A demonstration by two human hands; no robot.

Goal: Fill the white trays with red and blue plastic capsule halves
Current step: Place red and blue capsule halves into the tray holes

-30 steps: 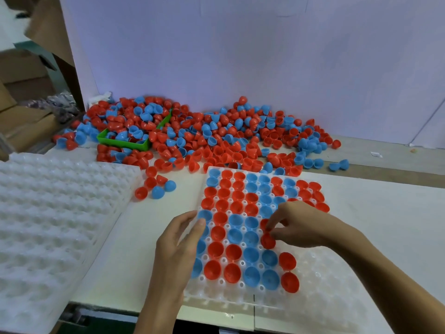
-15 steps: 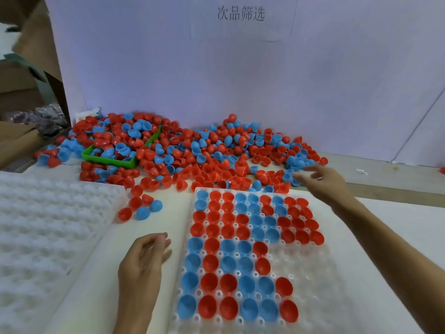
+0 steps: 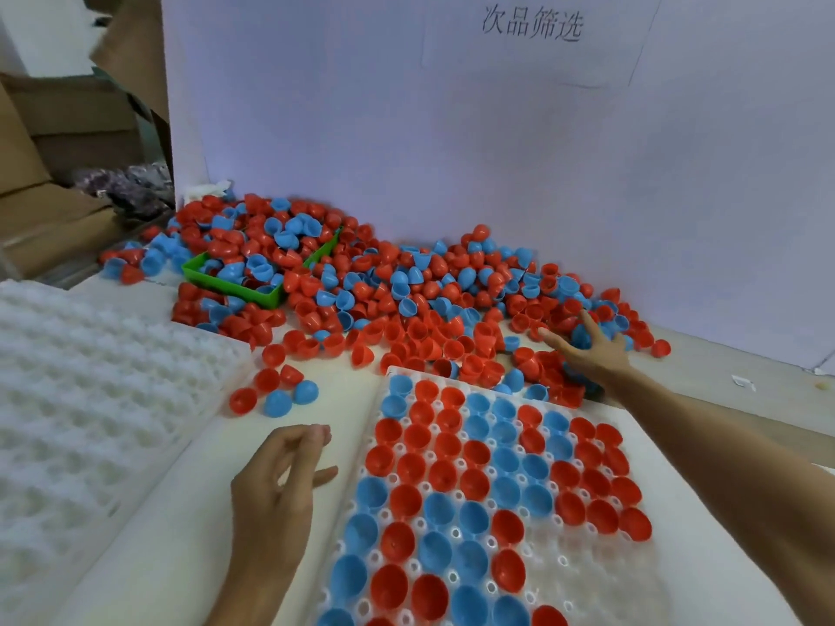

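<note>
Reaching with my right hand [image 3: 592, 350], fingers spread and holding nothing, I am over the near edge of the capsule halves pile [image 3: 406, 300] at the back of the counter. My left hand [image 3: 275, 485] hovers loosely curled, empty, beside the white tray [image 3: 587, 562], whose right-hand pockets are unfilled. A careless rake could knock loose halves onto filled rows and unseat them.

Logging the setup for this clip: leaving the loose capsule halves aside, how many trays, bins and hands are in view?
White trays: 2, the part-filled tray and the empty tray
Green bin: 1
Hands: 2, the left hand and the right hand
Total: 5
</note>
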